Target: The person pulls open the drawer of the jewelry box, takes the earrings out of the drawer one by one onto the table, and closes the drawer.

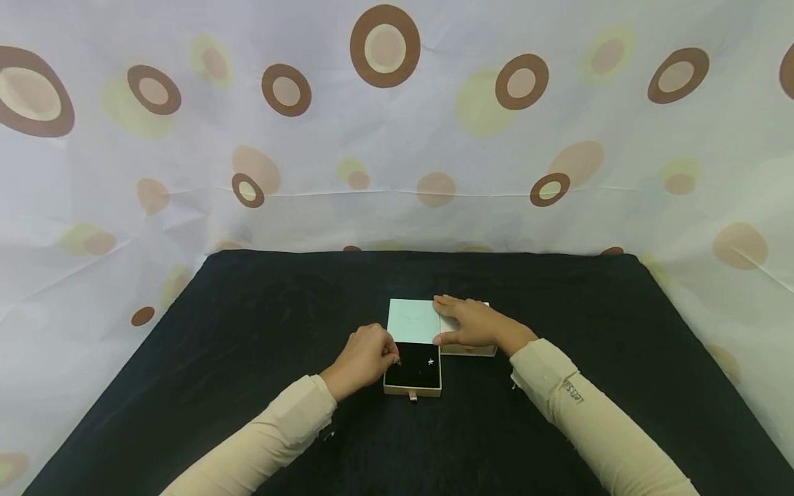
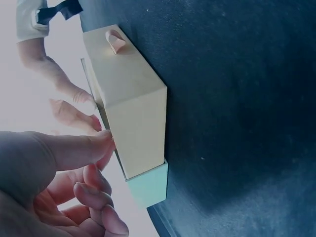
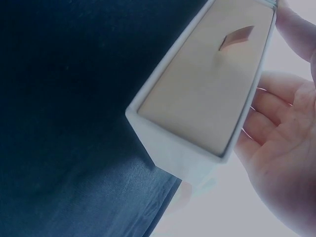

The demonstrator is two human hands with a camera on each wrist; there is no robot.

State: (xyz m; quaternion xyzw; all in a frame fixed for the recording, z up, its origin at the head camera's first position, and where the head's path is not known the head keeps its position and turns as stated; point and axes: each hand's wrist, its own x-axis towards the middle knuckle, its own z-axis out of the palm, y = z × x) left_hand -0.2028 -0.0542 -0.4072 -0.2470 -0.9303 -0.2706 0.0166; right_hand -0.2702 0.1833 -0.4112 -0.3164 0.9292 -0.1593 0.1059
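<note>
1. At the nine o'clock edge of the open tray (image 1: 414, 377), pinching with the thumb and forefinger of the left hand (image 1: 364, 354), apparently on a small silver piece (image 1: 399, 362); mostly hidden by the fingertips, so not clear whether lifted or pressed into the black lining.
2. Toward one o'clock from that pinch, resting the right hand (image 1: 474, 325) with fingers loosely spread over the mint cover (image 1: 411, 321) and the second box (image 1: 462, 350); apparently steadying, not clenched round anything.
3. Inside the tray, toward three o'clock, showing a silver star (image 1: 431, 362), untouched and apart from both hands.
4. At six o'clock, bearing a pull tab (image 1: 413, 396) on the tray's front wall; at twelve o'clock, running back under the mint cover, so drawn well out.
5. At three o'clock from the mint cover, touching or just beside it, sitting closed with a tab of its own: the second box.
6. Farther out, spread with black cloth (image 1: 279, 310) all round; at twelve o'clock, backed by a patterned curtain (image 1: 397, 138).
7. Judging the step: probably setting or freeing the small silver piece, cannot tell which. Calling next for a fine, steady fingertip grip, with the mint cover kept from sliding.
</note>
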